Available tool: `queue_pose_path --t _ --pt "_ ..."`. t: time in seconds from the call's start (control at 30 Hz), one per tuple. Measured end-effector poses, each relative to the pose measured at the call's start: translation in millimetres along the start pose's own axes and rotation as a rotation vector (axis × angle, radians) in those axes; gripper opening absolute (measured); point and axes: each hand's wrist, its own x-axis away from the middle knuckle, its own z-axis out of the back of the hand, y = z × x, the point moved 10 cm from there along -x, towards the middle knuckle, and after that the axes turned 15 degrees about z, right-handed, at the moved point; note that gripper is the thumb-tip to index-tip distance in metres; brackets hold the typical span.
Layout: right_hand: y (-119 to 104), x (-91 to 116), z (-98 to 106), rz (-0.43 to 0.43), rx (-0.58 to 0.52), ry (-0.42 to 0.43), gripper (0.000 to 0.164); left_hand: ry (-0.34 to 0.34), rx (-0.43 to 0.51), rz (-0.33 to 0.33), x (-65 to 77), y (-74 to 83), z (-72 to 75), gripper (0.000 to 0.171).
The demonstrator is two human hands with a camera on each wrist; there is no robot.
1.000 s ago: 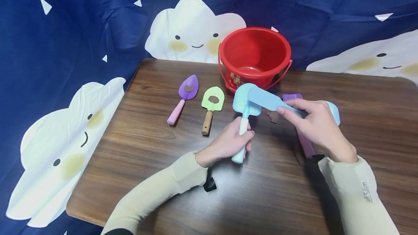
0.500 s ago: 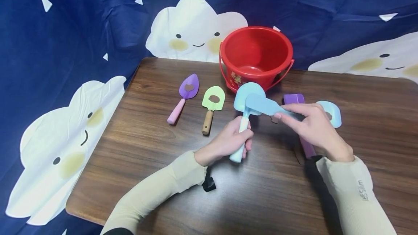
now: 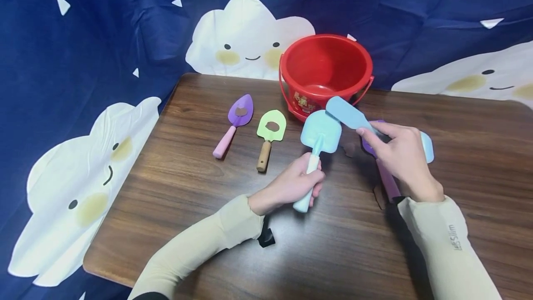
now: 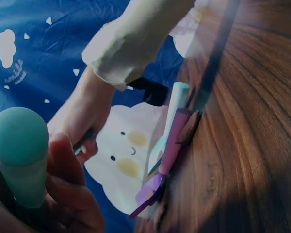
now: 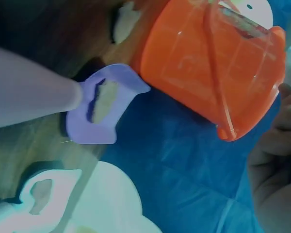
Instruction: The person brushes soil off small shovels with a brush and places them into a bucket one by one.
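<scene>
My left hand [image 3: 293, 182] grips the pale mint handle of a light-blue toy shovel [image 3: 326, 129], its blade raised in front of the bucket. The handle's rounded end [image 4: 19, 133] shows close up in the left wrist view. In my right hand [image 3: 401, 156] is a blue spatula [image 3: 349, 114] with a flat blade, pinched between thumb and fingers. The blade's left edge overlaps the shovel's upper right corner in the head view. Curled fingers of the right hand appear at the right wrist view's edge, with most of the spatula hidden there.
A red bucket [image 3: 293, 105] stands at the table's back. To the left lie a purple trowel [image 3: 247, 105] and a green shovel [image 3: 263, 154], each bearing a brown patch. Under my right arm lie a purple shovel [image 5: 114, 114], another light-blue shovel [image 5: 58, 194] and brown pieces [image 3: 349, 149].
The spatula's blade has moved from across the middle of the held shovel up and right to its corner. The shovel in my left hand has tilted slightly to the right.
</scene>
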Motion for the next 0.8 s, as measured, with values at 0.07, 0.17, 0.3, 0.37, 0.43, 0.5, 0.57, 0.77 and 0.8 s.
queue_pose_path --t 0.07,0.17,0.3,0.37,0.43,0.5,0.57,0.77,0.8 --pt "-5.8 -1.6 -0.2 -0.001 0.012 -0.011 0.028 0.038 -0.034 -0.006 -0.6 -0.4 3.0 0.006" --pt "-18.7 -3.7 0.3 0.005 0.02 -0.038 0.029 0.085 -0.073 -0.01 -1.4 -0.6 7.1 0.005" --pt "-46.6 -7.7 -4.2 0.111 0.014 -0.118 0.03 0.129 -0.139 -0.003 -1.6 -0.7 9.8 0.007" --pt "-61.5 -8.6 -10.2 0.193 0.016 -0.175 0.03 0.147 -0.185 0.004 -1.4 -1.1 9.9 0.007" --pt "-73.2 -8.3 -16.4 0.263 0.031 -0.221 0.03 0.163 -0.234 0.012 -1.0 -1.5 9.1 0.007" --pt "-80.7 -8.0 -20.7 0.311 0.051 -0.245 0.031 0.172 -0.272 0.018 -0.4 -1.7 7.7 0.007" --pt "-83.4 -7.8 -23.5 0.33 0.065 -0.253 0.03 0.179 -0.302 0.017 0.1 -1.8 6.2 0.007" --pt "-75.3 -6.7 -24.5 0.3 0.082 -0.261 0.032 0.195 -0.351 -0.01 1.0 -1.3 4.2 0.007" --pt "-73.8 -6.7 -23.6 0.296 0.089 -0.258 0.033 0.197 -0.359 -0.017 0.9 -1.4 4.0 0.008"
